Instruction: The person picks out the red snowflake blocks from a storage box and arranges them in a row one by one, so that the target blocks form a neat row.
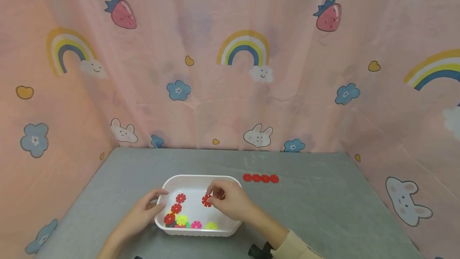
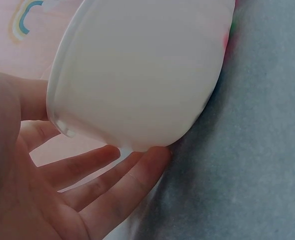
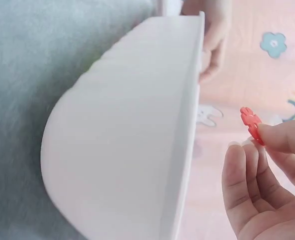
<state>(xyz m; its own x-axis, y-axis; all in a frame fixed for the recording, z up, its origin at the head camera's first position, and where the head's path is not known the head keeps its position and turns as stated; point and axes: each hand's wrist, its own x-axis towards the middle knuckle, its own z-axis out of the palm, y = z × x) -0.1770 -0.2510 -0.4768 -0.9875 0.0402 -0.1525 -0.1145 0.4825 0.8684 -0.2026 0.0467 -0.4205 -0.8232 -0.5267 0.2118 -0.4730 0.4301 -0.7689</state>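
Observation:
A white plastic basin (image 1: pixel 199 232) stands on the table with several flower-shaped plastic discs in it. My left hand (image 1: pixel 144 211) holds the basin's left end, thumb at the rim and fingertips against the outer wall (image 2: pixel 137 75). Above the basin's right half, my right hand (image 1: pixel 230 199) pinches a red notched disc (image 3: pixel 251 122) between thumb and fingers. Inside lie red discs (image 1: pixel 176 208), yellow discs (image 1: pixel 182 220) and a pink disc (image 1: pixel 196 225), mostly toward the near left. The near wall partly hides the lowest ones.
A row of several red discs (image 1: pixel 265 178) lies on the grey table (image 1: pixel 309 203) behind and right of the basin. A black object (image 1: pixel 260 251) shows beside my right sleeve (image 1: pixel 296 247). Pink patterned curtain (image 1: pixel 215 111) surrounds the table's back and sides.

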